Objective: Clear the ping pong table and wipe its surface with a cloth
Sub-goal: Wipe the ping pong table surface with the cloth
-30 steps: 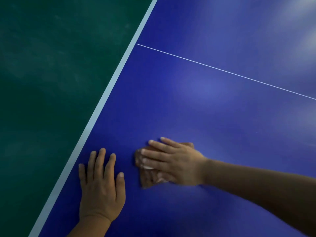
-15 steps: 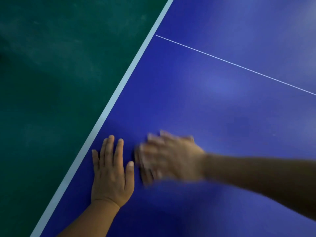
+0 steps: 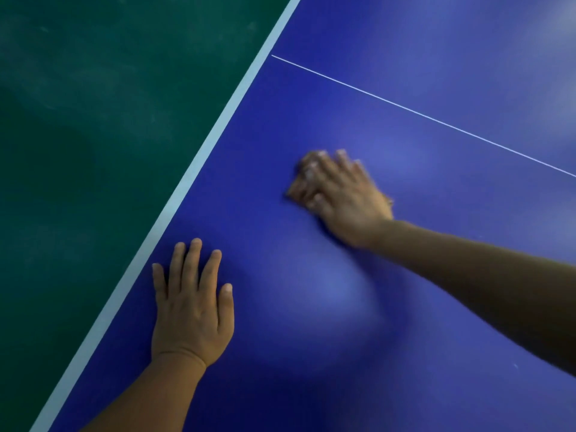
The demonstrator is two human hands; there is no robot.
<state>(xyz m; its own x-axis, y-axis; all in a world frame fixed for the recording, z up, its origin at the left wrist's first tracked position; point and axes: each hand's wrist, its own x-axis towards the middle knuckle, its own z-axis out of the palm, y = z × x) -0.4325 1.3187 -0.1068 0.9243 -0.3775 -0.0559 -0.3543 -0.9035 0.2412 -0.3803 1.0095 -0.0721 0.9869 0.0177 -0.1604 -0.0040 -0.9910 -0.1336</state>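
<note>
Head view, step: the wiping is under way; no loose things show on the visible part of the desk [image 3: 405,275], so the clearing seems finished here, as far as I can judge.
Head view, cloth: the brownish cloth [image 3: 296,190] lies flat on the blue surface, under the right hand, near the white side edge [image 3: 199,157] and below the thin centre line [image 3: 420,115].
Head view, right hand: the right hand [image 3: 341,194] presses on the cloth with straight fingers; the grip is flat and wide, not curled round anything. It is a little blurred.
Head view, left hand: the left hand [image 3: 191,302] rests flat on the desk just beside the white edge, fingers spread, holding nothing, well apart from the cloth.
Head view, advice: keep the palm flat so the whole cloth touches, let the strokes overlap, and go up to the white edge; the left hand gives support.
Head view, direction of cloth: most of it is hidden, so I cannot tell its long axis for sure; the visible part runs along the fingers, toward the upper left.
Head view, floor: the green floor [image 3: 93,151] is beside the desk.
</note>
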